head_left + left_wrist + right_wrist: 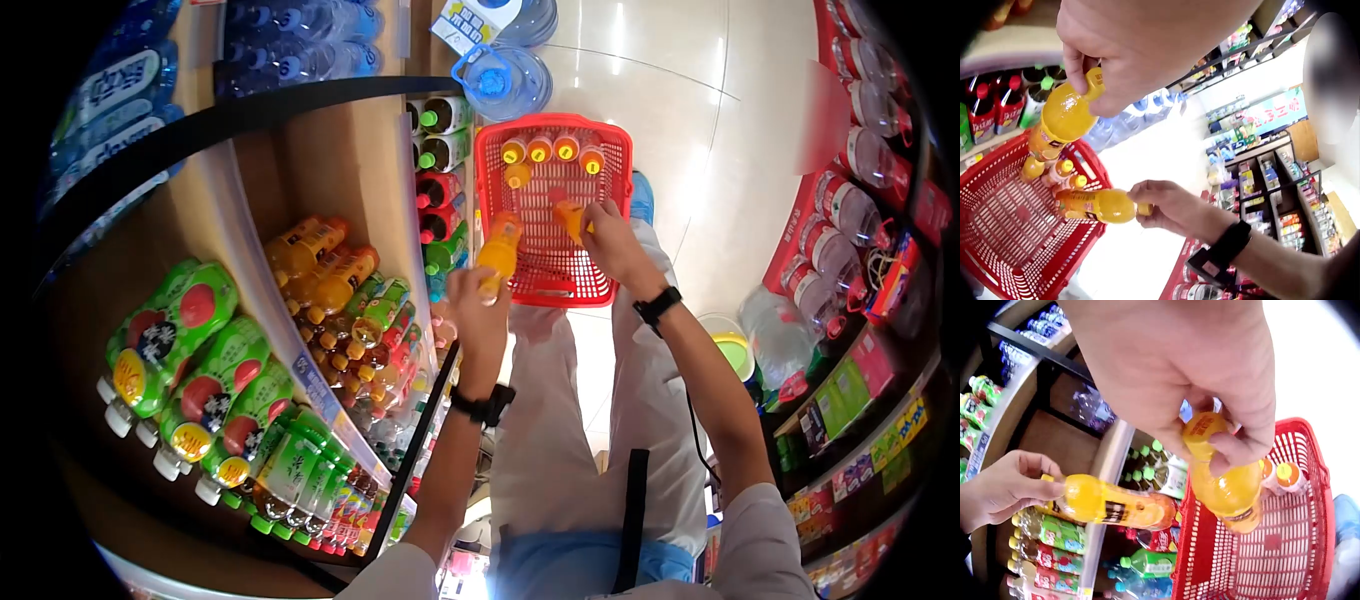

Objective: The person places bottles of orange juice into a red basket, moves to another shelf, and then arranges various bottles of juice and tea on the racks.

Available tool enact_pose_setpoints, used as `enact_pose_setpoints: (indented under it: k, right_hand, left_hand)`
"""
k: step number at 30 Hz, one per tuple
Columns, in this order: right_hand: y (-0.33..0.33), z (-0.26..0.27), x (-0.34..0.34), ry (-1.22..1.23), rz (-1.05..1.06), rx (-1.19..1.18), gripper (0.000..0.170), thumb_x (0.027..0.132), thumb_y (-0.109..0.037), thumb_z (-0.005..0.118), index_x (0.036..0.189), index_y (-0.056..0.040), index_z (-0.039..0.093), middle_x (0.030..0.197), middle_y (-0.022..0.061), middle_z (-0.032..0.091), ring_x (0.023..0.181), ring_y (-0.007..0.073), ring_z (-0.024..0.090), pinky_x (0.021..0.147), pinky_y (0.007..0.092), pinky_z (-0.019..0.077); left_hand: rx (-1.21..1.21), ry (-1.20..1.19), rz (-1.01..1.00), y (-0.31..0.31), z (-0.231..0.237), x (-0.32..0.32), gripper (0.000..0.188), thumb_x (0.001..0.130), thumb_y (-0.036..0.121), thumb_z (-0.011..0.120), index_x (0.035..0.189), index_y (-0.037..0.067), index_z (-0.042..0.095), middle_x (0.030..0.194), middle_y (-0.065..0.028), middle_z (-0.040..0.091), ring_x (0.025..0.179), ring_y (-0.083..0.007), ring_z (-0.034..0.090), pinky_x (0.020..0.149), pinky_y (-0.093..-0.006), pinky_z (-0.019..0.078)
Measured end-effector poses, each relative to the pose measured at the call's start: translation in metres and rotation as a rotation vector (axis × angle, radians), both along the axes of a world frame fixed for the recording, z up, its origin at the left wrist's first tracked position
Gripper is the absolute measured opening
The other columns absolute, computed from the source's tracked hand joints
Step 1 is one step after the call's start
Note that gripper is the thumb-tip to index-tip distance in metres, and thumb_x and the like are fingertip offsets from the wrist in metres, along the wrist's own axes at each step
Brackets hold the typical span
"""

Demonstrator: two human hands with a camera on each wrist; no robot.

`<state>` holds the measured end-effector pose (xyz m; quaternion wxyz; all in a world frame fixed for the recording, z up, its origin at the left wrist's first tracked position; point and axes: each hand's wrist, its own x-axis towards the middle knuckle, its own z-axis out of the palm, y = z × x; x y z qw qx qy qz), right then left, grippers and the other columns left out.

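My left hand [478, 305] pinches an orange-drink bottle [500, 245] by its yellow cap, over the left side of a red shopping basket [625, 200]. A second orange-drink bottle [1229, 487] hangs from my right hand [612, 240], thumb and fingers round its cap, above the basket's right half. In the left wrist view both bottles tilt, bases toward the basket. Several orange-capped bottles [540, 150] stand inside at the far end, grouped together. The left wrist view also shows my right hand [1166, 206] at the neck of its bottle [1097, 205].
Shelves on the left hold more orange bottles [345, 280], green shrink-wrapped packs [240, 390] and green-capped tea bottles [300, 470]. Large water jugs [510, 85] stand beyond the basket on the tiled floor [670, 100]. Racks with red-labelled bottles [840, 220] line the right side.
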<state>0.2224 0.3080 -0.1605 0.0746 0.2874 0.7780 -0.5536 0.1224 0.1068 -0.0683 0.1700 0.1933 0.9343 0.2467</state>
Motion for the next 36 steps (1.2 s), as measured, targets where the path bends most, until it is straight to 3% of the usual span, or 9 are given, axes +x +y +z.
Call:
enact_pose_setpoints:
  k: [8, 13, 17, 18, 19, 25, 31, 34, 36]
  right_hand:
    - [-0.043, -0.171, -0.036, -0.161, 0.147, 0.177, 0.014, 0.084, 0.001, 0.057, 0.096, 0.0073, 0.055, 0.115, 0.0336, 0.049, 0.094, 0.0502, 0.058, 0.085, 0.0509, 0.0510]
    - [-0.059, -0.189, -0.068, -0.198, 0.250, 0.107, 0.022, 0.076, 0.008, 0.056, 0.098, 0.0074, 0.058, 0.119, 0.0330, 0.047, 0.099, 0.0517, 0.056, 0.088, 0.0493, 0.0503]
    - [-0.058, -0.194, -0.067, -0.124, 0.420, 0.322, 0.022, 0.080, -0.002, 0.061, 0.101, 0.0026, 0.066, 0.128, 0.0274, 0.045, 0.109, 0.0420, 0.055, 0.090, 0.0463, 0.0528]
    - [-0.066, -0.198, -0.072, -0.107, 0.453, 0.348, 0.028, 0.078, -0.003, 0.063, 0.105, 0.0019, 0.063, 0.130, 0.0270, 0.043, 0.111, 0.0423, 0.053, 0.092, 0.0464, 0.0514]
    - [-0.068, -0.203, -0.070, -0.088, 0.442, 0.350, 0.035, 0.076, -0.003, 0.065, 0.110, 0.0011, 0.060, 0.132, 0.0266, 0.041, 0.113, 0.0425, 0.051, 0.094, 0.0465, 0.0501]
    - [-0.078, -0.223, -0.081, -0.029, 0.213, 0.204, 0.082, 0.065, -0.007, 0.079, 0.138, -0.0033, 0.043, 0.144, 0.0243, 0.029, 0.125, 0.0440, 0.040, 0.105, 0.0469, 0.0418]
    - [-0.085, -0.228, -0.052, -0.048, 0.185, 0.032, 0.078, 0.073, -0.003, 0.075, 0.143, -0.0046, 0.040, 0.150, 0.0283, 0.019, 0.137, 0.0477, 0.031, 0.112, 0.0432, 0.0373]
    - [-0.076, -0.214, -0.044, -0.075, 0.198, -0.080, 0.079, 0.074, 0.000, 0.073, 0.145, -0.0065, 0.038, 0.154, 0.0265, 0.012, 0.143, 0.0465, 0.022, 0.115, 0.0422, 0.0338]
    - [-0.069, -0.199, -0.042, 0.017, 0.298, -0.038, 0.079, 0.075, 0.001, 0.071, 0.145, -0.0073, 0.038, 0.154, 0.0235, 0.015, 0.142, 0.0449, 0.026, 0.115, 0.0444, 0.0336]
  left_hand:
    - [-0.174, -0.225, 0.094, 0.010, -0.189, 0.011, 0.028, 0.072, -0.001, 0.075, 0.097, 0.001, 0.061, 0.100, -0.0185, 0.057, 0.097, -0.0388, 0.057, 0.087, -0.0448, 0.0474]
    - [-0.100, -0.225, 0.273, -0.007, -0.274, 0.007, 0.027, 0.069, 0.001, 0.075, 0.092, 0.001, 0.061, 0.088, -0.0196, 0.062, 0.094, -0.0383, 0.060, 0.083, -0.0434, 0.0491]
    - [-0.054, -0.307, 0.325, -0.004, -0.276, 0.017, 0.022, 0.079, -0.003, 0.067, 0.100, -0.001, 0.060, 0.102, -0.0254, 0.059, 0.101, -0.0404, 0.057, 0.089, -0.0469, 0.0481]
    - [0.278, -0.738, 0.759, -0.005, -0.271, 0.011, 0.021, 0.084, 0.001, 0.064, 0.105, 0.000, 0.060, 0.104, -0.0252, 0.060, 0.104, -0.0397, 0.057, 0.091, -0.0465, 0.0475]
    - [0.364, -0.789, 0.889, -0.007, -0.276, 0.010, 0.023, 0.083, 0.001, 0.064, 0.106, 0.000, 0.060, 0.104, -0.0248, 0.060, 0.103, -0.0392, 0.058, 0.090, -0.0461, 0.0479]
    - [0.119, -0.247, 0.597, 0.008, -0.334, 0.019, 0.035, 0.079, 0.002, 0.067, 0.113, 0.000, 0.061, 0.106, -0.0220, 0.061, 0.100, -0.0363, 0.059, 0.088, -0.0440, 0.0503]
    - [0.147, -0.361, 0.893, 0.015, -0.299, 0.025, 0.050, 0.075, -0.003, 0.063, 0.125, -0.001, 0.057, 0.123, -0.0237, 0.054, 0.110, -0.0379, 0.058, 0.094, -0.0430, 0.0488]
    - [0.124, -0.165, 0.631, 0.007, -0.298, 0.037, 0.050, 0.081, -0.002, 0.059, 0.130, -0.001, 0.052, 0.121, -0.0232, 0.056, 0.110, -0.0360, 0.059, 0.091, -0.0387, 0.0509]
    - [0.179, -0.299, 0.731, 0.001, -0.293, 0.030, 0.049, 0.084, -0.001, 0.057, 0.132, 0.000, 0.050, 0.121, -0.0228, 0.058, 0.111, -0.0345, 0.060, 0.092, -0.0378, 0.0511]
